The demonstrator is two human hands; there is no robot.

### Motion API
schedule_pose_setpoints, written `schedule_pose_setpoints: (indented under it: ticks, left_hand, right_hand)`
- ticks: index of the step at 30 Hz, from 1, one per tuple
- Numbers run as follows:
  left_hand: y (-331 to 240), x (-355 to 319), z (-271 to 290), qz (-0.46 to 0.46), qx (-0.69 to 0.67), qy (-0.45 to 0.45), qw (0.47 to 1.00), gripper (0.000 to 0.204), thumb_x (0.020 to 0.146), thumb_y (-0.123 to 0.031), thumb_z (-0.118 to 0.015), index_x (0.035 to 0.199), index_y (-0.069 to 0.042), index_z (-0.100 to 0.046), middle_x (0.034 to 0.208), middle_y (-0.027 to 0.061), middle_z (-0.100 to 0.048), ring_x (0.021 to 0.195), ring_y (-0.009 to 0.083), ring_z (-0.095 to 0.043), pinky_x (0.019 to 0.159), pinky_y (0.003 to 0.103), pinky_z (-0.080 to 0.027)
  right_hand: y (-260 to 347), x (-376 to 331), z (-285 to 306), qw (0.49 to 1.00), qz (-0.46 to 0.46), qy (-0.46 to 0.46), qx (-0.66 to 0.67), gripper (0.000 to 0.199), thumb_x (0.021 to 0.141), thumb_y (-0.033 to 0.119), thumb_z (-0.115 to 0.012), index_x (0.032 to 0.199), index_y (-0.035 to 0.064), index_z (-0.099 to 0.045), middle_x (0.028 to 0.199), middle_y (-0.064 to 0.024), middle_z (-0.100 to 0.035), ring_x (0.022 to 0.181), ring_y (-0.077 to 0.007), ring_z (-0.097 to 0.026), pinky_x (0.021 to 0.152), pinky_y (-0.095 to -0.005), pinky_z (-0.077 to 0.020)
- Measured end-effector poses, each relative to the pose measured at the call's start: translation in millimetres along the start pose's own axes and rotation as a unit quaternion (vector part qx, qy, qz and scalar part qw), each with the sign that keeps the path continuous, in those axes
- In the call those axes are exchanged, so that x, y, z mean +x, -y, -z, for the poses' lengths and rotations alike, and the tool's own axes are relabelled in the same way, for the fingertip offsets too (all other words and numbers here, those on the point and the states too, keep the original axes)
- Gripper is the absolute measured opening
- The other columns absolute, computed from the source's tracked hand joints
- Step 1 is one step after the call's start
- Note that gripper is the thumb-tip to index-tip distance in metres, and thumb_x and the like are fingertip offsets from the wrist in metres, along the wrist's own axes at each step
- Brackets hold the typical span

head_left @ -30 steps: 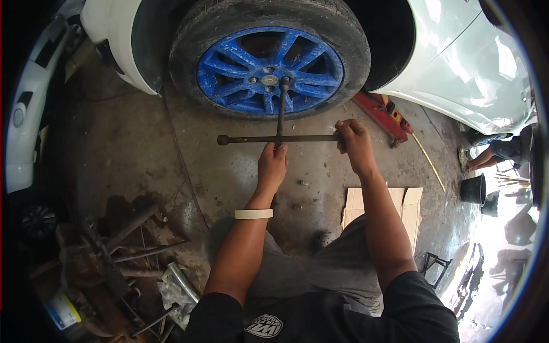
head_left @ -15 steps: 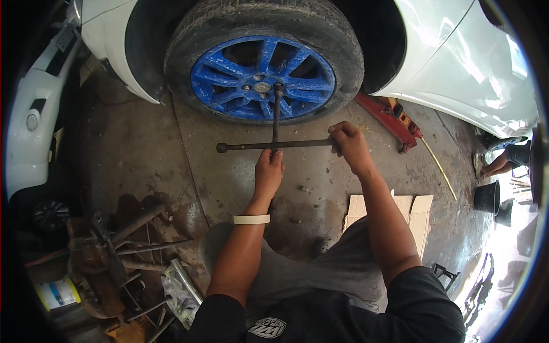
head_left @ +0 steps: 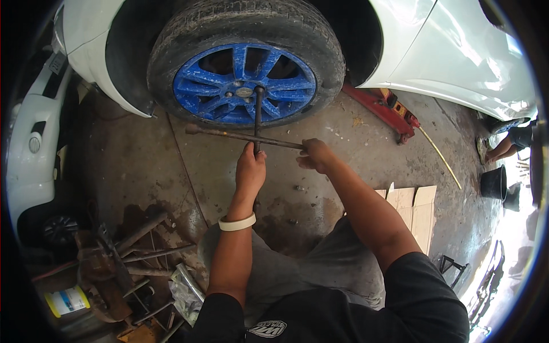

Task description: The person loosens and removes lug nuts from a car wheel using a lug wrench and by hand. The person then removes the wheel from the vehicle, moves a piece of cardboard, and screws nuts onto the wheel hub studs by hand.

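A dark four-way lug wrench (head_left: 258,118) has one end on a lug nut near the centre of the blue wheel (head_left: 240,60), inside a dusty black tyre (head_left: 166,68). My left hand (head_left: 250,170) is closed round the wrench's near shaft, just below where the bars cross. At the right end of the cross bar, my right hand (head_left: 316,155) has its fingers bent about the tip. The bar slants, its left end farther from me than its right. Which nut the socket covers is hidden.
Right of the tyre lies a red floor jack (head_left: 380,108) with a pale handle. Flattened cardboard (head_left: 416,208) rests by my right knee. Rusty metal parts (head_left: 103,274) and a white tub (head_left: 67,300) crowd the lower left. A person's leg (head_left: 496,151) and black bucket (head_left: 493,183) are far right.
The wrench's cross bar has turned from nearly level to slanting, its left end going away from me. My right hand has moved left with the bar's end. The whole view has shifted slightly.
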State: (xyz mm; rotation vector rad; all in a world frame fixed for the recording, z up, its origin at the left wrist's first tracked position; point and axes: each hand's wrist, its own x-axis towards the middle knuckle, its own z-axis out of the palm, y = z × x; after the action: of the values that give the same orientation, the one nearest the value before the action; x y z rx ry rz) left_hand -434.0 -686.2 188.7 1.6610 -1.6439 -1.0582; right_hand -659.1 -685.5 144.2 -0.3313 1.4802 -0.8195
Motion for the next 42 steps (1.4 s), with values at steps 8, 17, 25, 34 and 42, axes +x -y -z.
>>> schedule_pose_setpoints:
  ticks: [8,17,25,34,42]
  left_hand:
    - [2,1,4,0.059,-0.143,0.048,0.987,0.026,0.103,-0.019,-0.057,0.121,0.0,-0.059,0.088,0.0062,-0.069,0.066,0.013,-0.061,0.057,0.03,-0.049]
    - [20,-94,-11,0.097,-0.003,-0.007,0.995,0.033,0.106,-0.032,-0.054,0.113,0.0,-0.06,0.08,0.0179,-0.064,0.068,0.037,-0.062,0.064,0.047,-0.048]
    - [11,-92,-21,0.071,0.031,-0.067,0.995,0.032,0.107,-0.029,-0.052,0.104,0.002,-0.062,0.074,0.0195,-0.061,0.065,0.0369,-0.059,0.061,0.045,-0.045]
    - [18,-92,-20,0.054,0.061,-0.089,0.993,0.035,0.107,-0.034,-0.051,0.102,-0.001,-0.061,0.082,0.0239,-0.067,0.076,0.0464,-0.064,0.066,0.052,-0.048]
    - [2,-80,-11,0.142,0.218,-0.024,0.965,0.044,0.104,-0.042,-0.053,0.116,0.0,-0.06,0.1,0.0243,-0.071,0.097,0.0475,-0.066,0.084,0.056,-0.052]
  right_hand:
    - [12,14,7,0.998,0.005,-0.027,0.049,0.024,0.102,0.024,-0.057,0.095,0.0019,-0.054,0.076,-0.0099,-0.057,0.055,-0.0198,-0.056,0.046,-0.0336,-0.0523]
    - [15,31,17,0.999,0.031,-0.006,-0.012,0.028,0.097,0.025,-0.063,0.079,0.0039,-0.058,0.064,-0.0073,-0.057,0.05,-0.0201,-0.056,0.047,-0.0343,-0.0467]
    - [8,33,23,0.969,0.107,-0.065,-0.213,0.031,0.095,0.028,-0.065,0.082,0.0001,-0.064,0.065,-0.0078,-0.056,0.049,-0.0199,-0.051,0.045,-0.0375,-0.0412]
    - [12,28,26,0.94,0.147,-0.045,-0.305,0.046,0.092,0.041,-0.061,0.092,-0.0036,-0.072,0.092,-0.0293,-0.071,0.09,-0.043,-0.071,0.081,-0.0486,-0.0531]
    - [49,8,30,0.703,0.324,0.128,-0.62,0.056,0.085,0.058,-0.069,0.095,0.0032,-0.074,0.097,-0.0245,-0.072,0.099,-0.0404,-0.069,0.088,-0.0485,-0.0537]
